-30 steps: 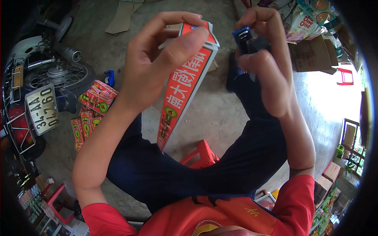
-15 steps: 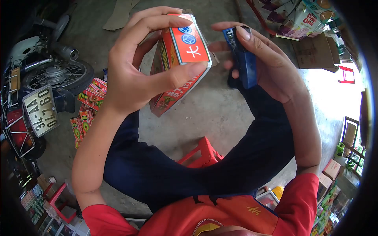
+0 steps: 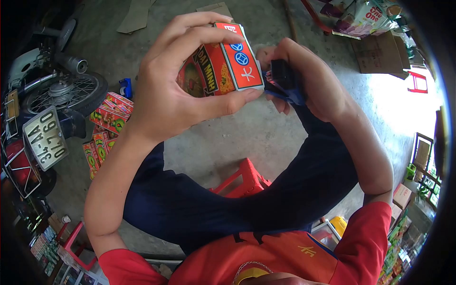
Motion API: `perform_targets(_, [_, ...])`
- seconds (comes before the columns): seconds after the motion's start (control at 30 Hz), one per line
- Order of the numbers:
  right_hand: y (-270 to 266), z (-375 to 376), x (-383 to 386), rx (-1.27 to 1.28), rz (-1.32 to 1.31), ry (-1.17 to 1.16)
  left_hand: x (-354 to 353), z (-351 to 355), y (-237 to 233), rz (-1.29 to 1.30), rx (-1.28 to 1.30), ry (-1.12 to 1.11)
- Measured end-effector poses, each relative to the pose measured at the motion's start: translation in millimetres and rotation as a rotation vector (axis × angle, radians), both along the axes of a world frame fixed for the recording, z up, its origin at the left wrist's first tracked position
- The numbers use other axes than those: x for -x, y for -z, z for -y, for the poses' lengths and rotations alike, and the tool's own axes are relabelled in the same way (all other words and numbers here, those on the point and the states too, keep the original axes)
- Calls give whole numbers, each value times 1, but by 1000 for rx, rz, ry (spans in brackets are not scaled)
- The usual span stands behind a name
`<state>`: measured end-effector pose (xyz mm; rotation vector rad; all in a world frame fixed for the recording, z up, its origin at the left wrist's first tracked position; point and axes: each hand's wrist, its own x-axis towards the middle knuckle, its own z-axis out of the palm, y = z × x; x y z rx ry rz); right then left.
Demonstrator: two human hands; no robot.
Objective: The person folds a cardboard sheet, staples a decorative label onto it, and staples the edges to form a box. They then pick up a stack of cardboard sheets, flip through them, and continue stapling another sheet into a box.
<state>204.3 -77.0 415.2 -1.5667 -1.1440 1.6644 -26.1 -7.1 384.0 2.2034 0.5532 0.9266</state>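
Observation:
A red box (image 3: 216,71) with white and yellow print and blue round marks is held up by my left hand (image 3: 175,90). The fingers lie over its top end and the thumb along its lower edge. Right beside the box, my right hand (image 3: 308,78) is closed round a dark blue and black tool (image 3: 284,81), whose front end is near the box's right side. Whether tool and box touch cannot be made out. Several flat red printed cartons (image 3: 110,118) lie on the floor at the left.
A motorbike (image 3: 59,92) stands at the left. Beside the cartons lies a blue object (image 3: 126,88). A red stool (image 3: 244,178) is between my legs. Cardboard boxes (image 3: 380,54) and packaged goods are at the upper right, with more goods at the lower right.
The box has turned so its printed side shows more, and has shifted slightly right. My right hand has moved left and rotated, bringing the tool closer to the box.

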Motion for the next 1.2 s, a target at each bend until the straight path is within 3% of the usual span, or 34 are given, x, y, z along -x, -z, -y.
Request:
perform_targets(0.13, [5,0,1,-40,59,5,-5,6,4,9,46,19])
perform_targets(0.33, [3,5,0,-142,429,-212,-11,12,1,-33,-46,-34])
perform_targets(0.53, [2,3,1,-65,369,-141,-14,14,-3,-38,-123,-35])
perform_targets(0.63, [12,16,8,-329,416,-37,-14,15,-4,-39,-113,-39])
perform_targets(0.73, [9,10,3,-229,347,-91,-14,15,-2,-35,-113,-41])
perform_targets(0.83, [13,17,3,-393,501,-133,-14,14,-2,-37,-125,-33])
perform_targets(1.07, [36,17,-9,-702,593,-225,-17,15,-6,-25,-135,-8])
perform_targets(1.2, [24,18,-3,-622,569,-193,-20,18,-10,4,-107,15])
